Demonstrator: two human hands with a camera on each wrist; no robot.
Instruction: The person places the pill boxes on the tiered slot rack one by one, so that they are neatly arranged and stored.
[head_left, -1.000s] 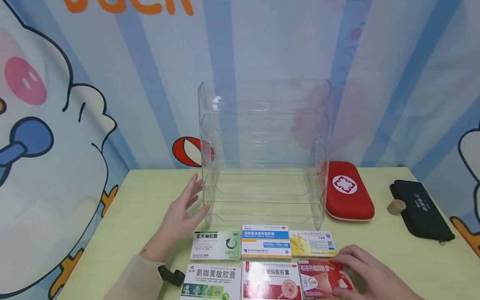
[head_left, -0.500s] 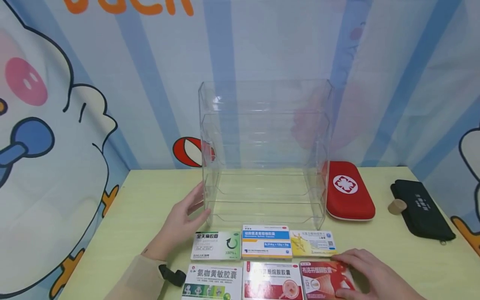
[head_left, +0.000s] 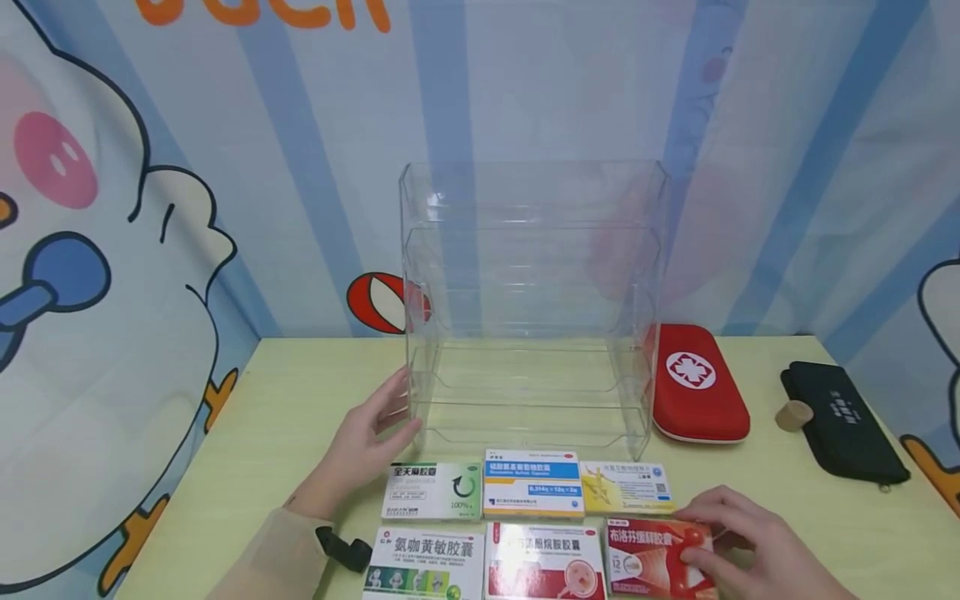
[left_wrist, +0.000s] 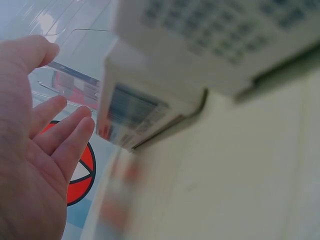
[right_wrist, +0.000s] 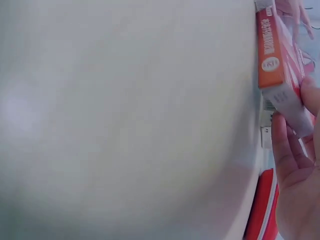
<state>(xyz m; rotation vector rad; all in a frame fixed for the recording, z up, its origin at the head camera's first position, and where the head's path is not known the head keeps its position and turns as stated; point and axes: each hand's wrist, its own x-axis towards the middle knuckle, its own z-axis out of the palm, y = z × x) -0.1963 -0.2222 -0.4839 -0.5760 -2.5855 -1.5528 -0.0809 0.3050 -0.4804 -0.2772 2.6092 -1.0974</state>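
In the head view, my right hand point(head_left: 750, 542) pinches a red medicine box point(head_left: 656, 557) at the right end of the front row. Its near edge is lifted a little off the table, and the right wrist view shows thumb and fingers on the box's end. With fingers nearly straight, my left hand point(head_left: 367, 433) touches the left side of a clear acrylic rack point(head_left: 532, 405) with several tiers. Beside the red box lies a white and red box point(head_left: 545, 554), then a white and green box point(head_left: 426, 558). Behind them are a green box point(head_left: 432, 492), a blue-striped box point(head_left: 532, 483) and a yellow box point(head_left: 627, 487).
A red first-aid case point(head_left: 697, 387) lies against the rack's right side. Farther right are a small round wooden piece point(head_left: 793, 415) and a black pouch point(head_left: 847, 421). A printed curtain point(head_left: 525, 83) hangs behind the pale table point(head_left: 285, 400).
My left hand has moved slightly in against the rack's side. The right hand has shifted the red box a little to the right and raised it slightly.
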